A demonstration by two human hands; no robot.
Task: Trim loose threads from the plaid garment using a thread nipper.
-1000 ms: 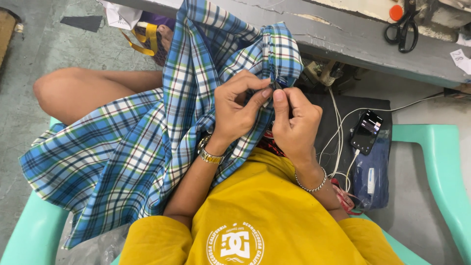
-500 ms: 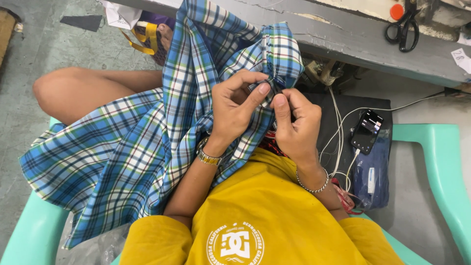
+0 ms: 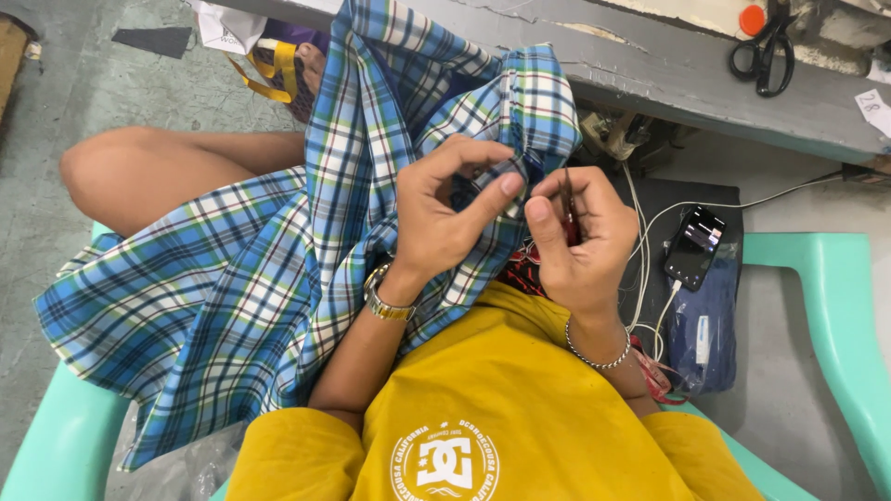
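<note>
A blue, white and green plaid cloth (image 3: 241, 278) drapes over my lap and up to the grey table edge. My left hand (image 3: 445, 209), with a gold watch at the wrist, pinches a fold of the cloth between thumb and fingers. My right hand (image 3: 580, 241), with a thin silver bracelet, is closed around a small dark, reddish tool (image 3: 568, 215), too hidden to name. Its tip meets the cloth by my left thumb. The two hands touch at the fingertips.
A grey table edge (image 3: 705, 102) runs across the top with black scissors (image 3: 766, 46) and an orange cap on it. A phone (image 3: 694, 246) with white cables lies on a dark pouch to my right. I sit in a mint-green plastic chair (image 3: 835, 306). A yellow-strapped bag lies on the floor.
My left fingers have shifted their pinch on the cloth fold and my right hand has moved slightly right. The cloth stays in place.
</note>
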